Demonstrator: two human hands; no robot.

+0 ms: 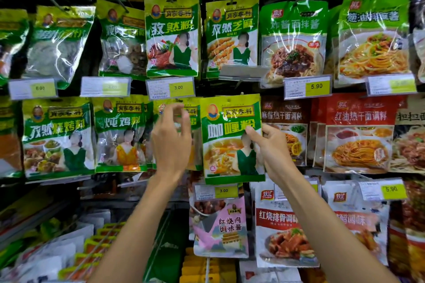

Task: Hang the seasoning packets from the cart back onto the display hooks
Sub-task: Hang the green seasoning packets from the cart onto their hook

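Note:
A green and yellow curry powder packet (230, 140) is held upright against the middle row of the display. My right hand (269, 145) pinches its right edge, thumb on the front. The packet's top edge with its hang hole lies just under a hook tip (242, 93). My left hand (171, 138) is raised left of the packet, fingers loosely curled and holding nothing, in front of another hanging green packet (190, 112). The cart is out of view.
Rows of hanging seasoning packets fill the wall: green ones (171, 37) above and left, red sauce packets (358, 133) at right, pink and white ones (220, 227) below. Yellow price tags (170, 89) stick out on hook ends. Boxes lie on a low shelf (69, 248).

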